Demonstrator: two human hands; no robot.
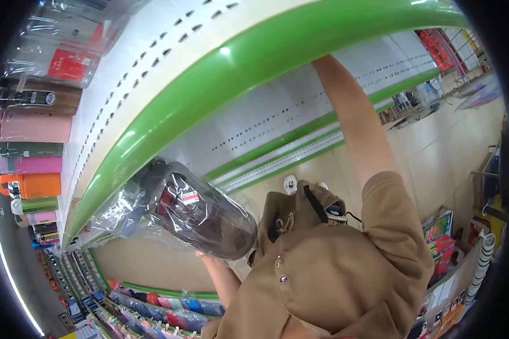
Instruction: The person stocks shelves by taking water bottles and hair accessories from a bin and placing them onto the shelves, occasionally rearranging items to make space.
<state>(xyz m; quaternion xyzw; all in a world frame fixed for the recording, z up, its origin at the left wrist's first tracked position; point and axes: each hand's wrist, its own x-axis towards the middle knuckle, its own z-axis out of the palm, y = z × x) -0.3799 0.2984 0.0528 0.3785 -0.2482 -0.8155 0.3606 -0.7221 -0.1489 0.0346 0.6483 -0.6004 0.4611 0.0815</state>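
Note:
A large dark brown rounded bottle in clear plastic wrap, with a red and white price sticker, is tilted in front of my body. My left hand is under its lower side and supports it; most of the fingers are hidden behind the bottle. The upper end of the wrap bunches close to the green shelf edge. My right forearm reaches up beneath that edge, and the hand is hidden by the shelf.
On the white perforated shelf at left stand several bottles, including an orange one and a pink one. A lower white shelf lies behind the green edge. Packed goods line the lower left; books stand at right.

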